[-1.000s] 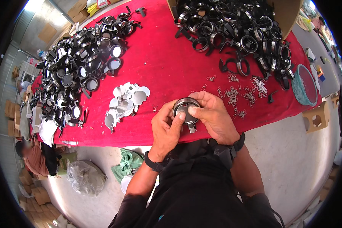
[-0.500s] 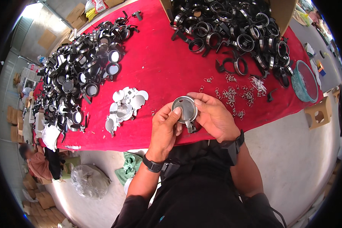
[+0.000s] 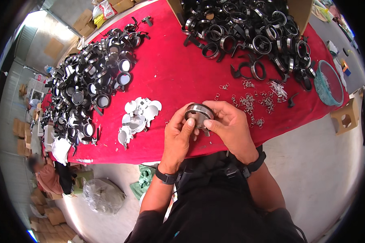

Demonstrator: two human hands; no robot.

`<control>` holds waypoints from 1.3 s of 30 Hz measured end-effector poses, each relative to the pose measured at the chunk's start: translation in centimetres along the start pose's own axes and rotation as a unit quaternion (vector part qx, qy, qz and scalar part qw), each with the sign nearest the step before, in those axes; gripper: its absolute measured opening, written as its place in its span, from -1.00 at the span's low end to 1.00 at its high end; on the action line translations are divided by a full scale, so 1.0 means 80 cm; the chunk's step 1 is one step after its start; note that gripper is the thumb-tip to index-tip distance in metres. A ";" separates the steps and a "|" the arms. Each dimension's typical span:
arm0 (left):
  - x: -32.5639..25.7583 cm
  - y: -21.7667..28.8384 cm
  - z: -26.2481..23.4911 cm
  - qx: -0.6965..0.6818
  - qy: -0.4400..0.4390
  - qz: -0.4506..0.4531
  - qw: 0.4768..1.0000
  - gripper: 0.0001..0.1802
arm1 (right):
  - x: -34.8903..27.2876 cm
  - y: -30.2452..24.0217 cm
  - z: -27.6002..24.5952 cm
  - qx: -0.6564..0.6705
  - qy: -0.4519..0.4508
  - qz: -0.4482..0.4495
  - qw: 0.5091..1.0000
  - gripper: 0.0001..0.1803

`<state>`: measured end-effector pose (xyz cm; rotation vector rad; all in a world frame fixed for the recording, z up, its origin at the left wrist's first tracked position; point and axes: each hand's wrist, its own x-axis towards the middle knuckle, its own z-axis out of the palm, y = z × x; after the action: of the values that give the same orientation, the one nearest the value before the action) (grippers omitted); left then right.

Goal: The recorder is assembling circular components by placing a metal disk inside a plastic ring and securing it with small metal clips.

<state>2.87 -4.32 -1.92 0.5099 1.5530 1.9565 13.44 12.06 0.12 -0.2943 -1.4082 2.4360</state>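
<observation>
Between my two hands, over the near edge of the red-covered table, is a round lid ring (image 3: 200,108) with a shiny steel band and a grey disc inside. It is tilted so that its banded side shows. My left hand (image 3: 177,131) grips its left side, thumb on the disc. From the right, my right hand (image 3: 233,129) holds the rim with thumb and fingers. Flat silvery discs with tabs (image 3: 151,112) lie in a small heap left of my hands. Small bent wire clips (image 3: 247,102) are scattered to the right, beside a bunch of thin metal pieces (image 3: 278,90).
Assembled lid rings (image 3: 78,97) are heaped at the left. More black-and-steel rings (image 3: 262,44) spill from a cardboard box (image 3: 307,18) at the far right. A teal mesh basket (image 3: 322,87) stands at the right edge. A seated person (image 3: 49,178) is at the left.
The lid ring has tipped from facing up to showing its steel side band. My right thumb has come down to its near rim. The view has shifted slightly.
</observation>
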 end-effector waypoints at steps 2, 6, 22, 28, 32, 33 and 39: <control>-0.001 -0.002 0.002 0.020 0.007 0.037 0.999 -0.41 | -0.002 -0.001 0.003 -0.068 0.012 -0.040 0.997 -0.51; -0.001 0.003 0.002 0.055 -0.007 0.089 0.994 -0.42 | -0.004 0.001 0.010 -0.090 0.020 -0.105 0.990 -0.55; -0.005 0.013 0.003 -0.025 -0.070 0.084 0.994 -0.31 | -0.023 -0.015 0.022 -0.298 0.042 -0.251 0.920 -0.54; -0.013 0.015 0.002 0.030 -0.031 0.122 0.992 -0.37 | -0.020 0.000 0.014 -0.261 0.037 -0.238 0.935 -0.55; -0.015 0.024 -0.008 0.097 0.030 0.051 0.993 -0.50 | 0.009 0.022 0.008 -0.107 0.097 -0.092 0.985 -0.58; -0.012 0.026 -0.011 0.100 0.042 0.021 0.994 -0.52 | 0.019 0.024 0.005 -0.149 0.091 -0.064 0.983 -0.56; -0.001 0.035 -0.036 0.110 0.063 -0.024 0.992 -0.53 | 0.068 0.023 0.011 -0.102 0.054 0.050 0.992 -0.55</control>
<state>0.55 -6.89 0.10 0.4403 1.8561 1.8211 7.81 12.49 -1.20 -0.5467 -1.6314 2.3153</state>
